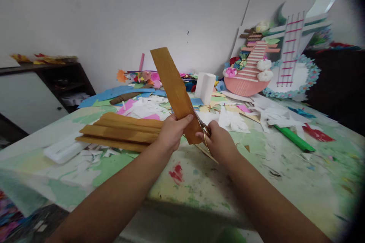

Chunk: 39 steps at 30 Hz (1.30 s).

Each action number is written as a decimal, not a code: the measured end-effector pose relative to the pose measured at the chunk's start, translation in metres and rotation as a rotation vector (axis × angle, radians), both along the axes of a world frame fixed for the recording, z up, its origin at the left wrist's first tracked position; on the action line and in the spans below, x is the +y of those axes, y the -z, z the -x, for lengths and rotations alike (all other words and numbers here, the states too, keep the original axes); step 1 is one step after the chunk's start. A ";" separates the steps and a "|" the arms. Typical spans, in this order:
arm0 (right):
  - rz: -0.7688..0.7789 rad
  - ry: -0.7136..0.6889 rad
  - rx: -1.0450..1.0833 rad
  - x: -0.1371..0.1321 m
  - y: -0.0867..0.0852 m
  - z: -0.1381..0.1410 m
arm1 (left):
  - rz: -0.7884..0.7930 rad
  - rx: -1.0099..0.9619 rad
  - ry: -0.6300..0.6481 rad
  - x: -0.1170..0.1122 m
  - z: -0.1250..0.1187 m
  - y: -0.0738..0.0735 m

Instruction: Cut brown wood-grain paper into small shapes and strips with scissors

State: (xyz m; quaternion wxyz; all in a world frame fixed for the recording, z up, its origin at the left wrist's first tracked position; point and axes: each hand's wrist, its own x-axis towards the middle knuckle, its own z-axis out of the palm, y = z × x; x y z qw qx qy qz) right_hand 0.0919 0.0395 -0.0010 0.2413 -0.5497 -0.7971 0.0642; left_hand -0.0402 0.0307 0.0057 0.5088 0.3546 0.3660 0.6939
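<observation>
My left hand (174, 131) pinches a long strip of golden-brown crepe paper (172, 83) near its lower end, thumb on top. The strip tilts up and to the left above the table. In my right hand (221, 140) is a pair of scissors (204, 127), fingers through the handles, with the blades along the strip's right edge. How far the blades are apart cannot be made out. Folded lengths of the same brown crepe paper (119, 133) lie on the table to the left, partly behind my left forearm.
White and coloured paper scraps (234, 119) cover the back of the paint-stained table (182, 193). A white paper roll (205, 87) stands upright there. Behind are paper-decorated instrument shapes (248, 72). A green roll (295, 138) lies right, a white plastic case (65, 148) left.
</observation>
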 end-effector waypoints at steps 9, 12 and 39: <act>-0.012 0.013 0.025 -0.002 0.001 0.000 | -0.028 -0.013 -0.018 0.000 0.000 0.002; -0.006 0.003 0.059 -0.002 0.001 -0.001 | -0.027 0.005 -0.013 0.000 -0.001 0.003; 0.009 -0.039 0.295 -0.001 0.004 -0.002 | 0.029 0.323 0.138 -0.007 -0.009 0.010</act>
